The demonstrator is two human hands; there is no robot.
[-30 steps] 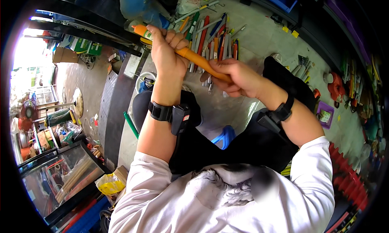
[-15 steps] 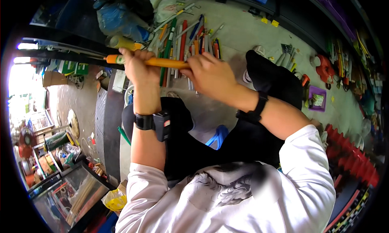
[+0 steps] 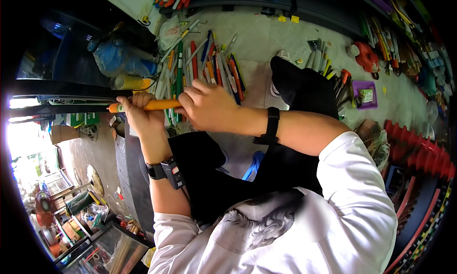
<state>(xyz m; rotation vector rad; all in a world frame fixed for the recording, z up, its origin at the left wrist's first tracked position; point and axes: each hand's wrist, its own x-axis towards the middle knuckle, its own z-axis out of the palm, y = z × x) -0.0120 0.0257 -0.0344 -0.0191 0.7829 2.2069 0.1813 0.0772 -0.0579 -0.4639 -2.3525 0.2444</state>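
Observation:
An orange tube point(image 3: 164, 104) is held level in front of me, a pale label near its left end. My left hand point(image 3: 144, 119) is closed round it close to that end. Over the other end is my right hand point(image 3: 212, 108), its fingers curled round the tube and covering the tip. Beyond my hands, a spread of long thin tubes and rods point(image 3: 179, 67) in green, red, grey, orange and blue lies on the floor.
Left of the rods are a blue plastic bag point(image 3: 119, 57) and a yellowish roll point(image 3: 128, 82). To the right lie a purple basket point(image 3: 354, 95), a red container point(image 3: 366, 57) and ridged red plastic pieces point(image 3: 419, 145). A glass-topped case point(image 3: 109, 255) stands at lower left.
Both hands have shifted left and a little lower in the picture with the orange tube. My right hand has slid closer to my left, leaving less tube showing between them.

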